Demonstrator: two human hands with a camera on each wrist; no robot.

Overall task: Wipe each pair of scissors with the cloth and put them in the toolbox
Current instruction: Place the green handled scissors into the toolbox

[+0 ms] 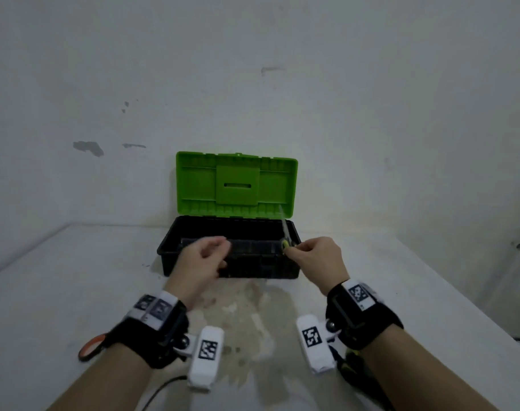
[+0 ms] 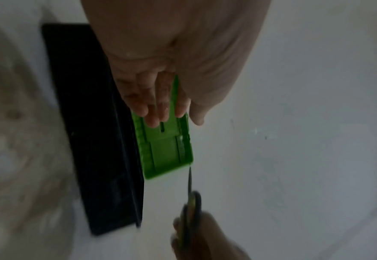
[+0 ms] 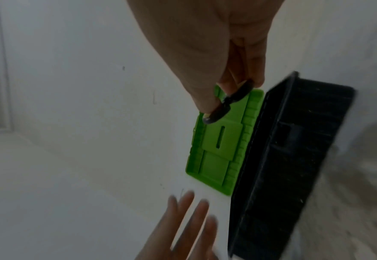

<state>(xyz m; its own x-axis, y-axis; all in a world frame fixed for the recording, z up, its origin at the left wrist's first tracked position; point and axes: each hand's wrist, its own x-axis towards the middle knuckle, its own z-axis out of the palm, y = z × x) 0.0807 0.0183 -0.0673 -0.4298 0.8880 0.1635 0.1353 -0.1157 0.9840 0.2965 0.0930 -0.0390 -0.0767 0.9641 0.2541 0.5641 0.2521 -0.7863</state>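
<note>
Backdrop: scuffed white wall (image 1: 282,84) behind a pale, stained counter (image 1: 60,292); the open toolbox (image 1: 193,268) sits hard against the wall, probably so its green lid (image 1: 193,179) can lean back and stay up.

Right hand: the right hand (image 1: 318,256) has its fingers (image 3: 255,73) pinching the dark handle loops of the scissors (image 1: 285,229), blades aimed up and away beyond the fingertips, likely to keep the point clear of the other hand.

Scissors: above the toolbox's right end, not yet inside.

Left hand: the left hand (image 1: 202,259) holds nothing, fingers (image 3: 196,214) loosely spread just over the front wall of the toolbox, motion-blurred.

Cloth: not visible in any view.

Other pair: an orange handle loop (image 1: 89,347) pokes out beside the left wrist, on the counter well back from both sets of fingers.

Stage: judged as the drop-in step for this pair.
</note>
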